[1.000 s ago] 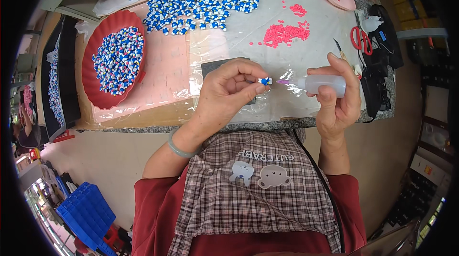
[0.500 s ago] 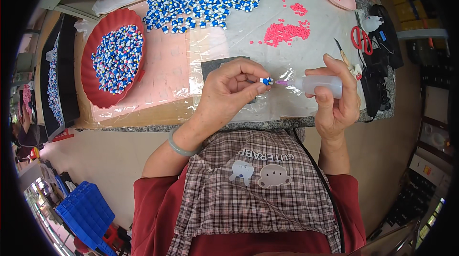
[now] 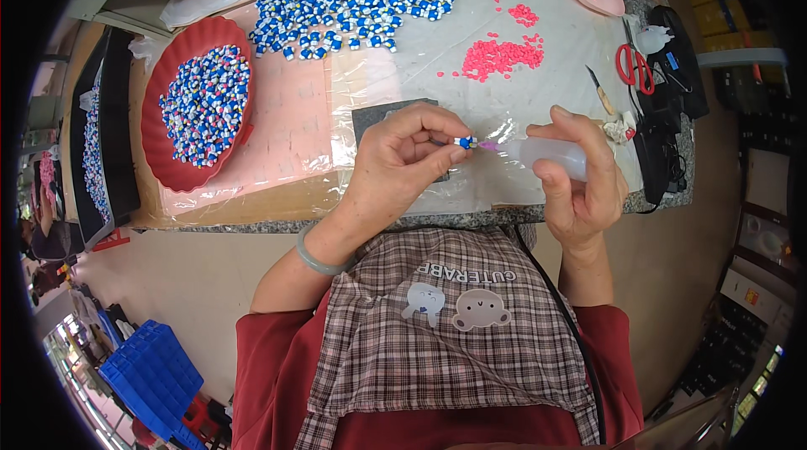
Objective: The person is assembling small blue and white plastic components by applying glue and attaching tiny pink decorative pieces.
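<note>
Between thumb and fingers my left hand (image 3: 409,147) pinches a small blue-and-white figurine (image 3: 464,143). My right hand (image 3: 588,177) grips a translucent squeeze bottle (image 3: 551,156) lying on its side in the air. The bottle's pink-purple nozzle tip (image 3: 487,146) points left and reaches the right end of the figurine; whether it touches cannot be made out. A dark grey square pad (image 3: 367,118) lies on the table under my left hand. Loose pink pieces (image 3: 504,57) are scattered farther back on the table.
A red scalloped tray (image 3: 154,114) full of similar figurines stands at the left. Many more figurines (image 3: 336,13) lie loose at the back. Red-handled scissors (image 3: 626,70), a craft knife (image 3: 603,97) and black cables (image 3: 660,139) lie at the right. The granite table edge (image 3: 311,223) runs before me.
My right hand has moved left with the squeeze bottle, bringing its nozzle tip up to the figurine. My left hand has stayed nearly still.
</note>
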Demonstrator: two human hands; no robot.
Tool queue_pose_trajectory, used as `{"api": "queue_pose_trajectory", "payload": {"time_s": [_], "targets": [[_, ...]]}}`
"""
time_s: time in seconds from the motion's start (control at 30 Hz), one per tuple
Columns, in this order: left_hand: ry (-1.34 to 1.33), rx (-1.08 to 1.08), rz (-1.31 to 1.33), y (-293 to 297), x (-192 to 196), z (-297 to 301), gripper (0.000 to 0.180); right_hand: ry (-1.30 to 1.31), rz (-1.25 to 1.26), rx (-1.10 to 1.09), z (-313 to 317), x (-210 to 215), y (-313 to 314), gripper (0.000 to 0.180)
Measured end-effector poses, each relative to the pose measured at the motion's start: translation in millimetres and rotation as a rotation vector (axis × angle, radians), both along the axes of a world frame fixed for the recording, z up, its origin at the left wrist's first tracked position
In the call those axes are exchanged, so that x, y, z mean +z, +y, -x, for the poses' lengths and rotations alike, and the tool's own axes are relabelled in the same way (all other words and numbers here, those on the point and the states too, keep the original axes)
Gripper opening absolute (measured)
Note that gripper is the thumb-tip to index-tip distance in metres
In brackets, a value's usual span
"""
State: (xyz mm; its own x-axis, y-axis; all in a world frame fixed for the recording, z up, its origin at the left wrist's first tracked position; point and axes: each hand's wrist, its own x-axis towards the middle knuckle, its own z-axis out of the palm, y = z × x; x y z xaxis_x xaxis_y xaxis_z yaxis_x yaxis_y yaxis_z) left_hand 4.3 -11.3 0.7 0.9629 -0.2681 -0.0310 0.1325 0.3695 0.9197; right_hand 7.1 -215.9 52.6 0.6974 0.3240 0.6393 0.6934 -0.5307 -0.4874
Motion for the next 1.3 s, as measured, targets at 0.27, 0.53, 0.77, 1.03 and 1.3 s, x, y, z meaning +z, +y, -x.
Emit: {"api": "queue_pose_trajectory", "payload": {"time_s": [0.27, 0.53, 0.77, 1.03, 1.3], "targets": [[0.029, -0.021, 0.043, 3.9, -3.1, -2.6, 0.018, 0.582, -0.711, -0.013, -5.2, -18.1, -18.0, 0.031], [0.025, 0.001, 0.052, 5.2, -5.8, -1.5, 0.018, 0.911, -0.783, -0.143, -30.9, -53.6, -46.3, 0.027], [0.017, -0.034, 0.041, 4.6, -5.7, -2.1, 0.018, 0.761, -0.153, -0.305, -61.8, -73.6, -43.5, 0.021], [0.033, -0.032, 0.021, 7.0, -6.9, -0.7, 0.017, 0.314, 0.357, -0.354, -76.5, -69.2, -15.4, 0.018], [0.033, -0.032, 0.02, 7.9, -6.9, 0.0, 0.017, 0.383, 0.293, -0.117, -82.2, -65.3, -20.4, 0.019]]}}
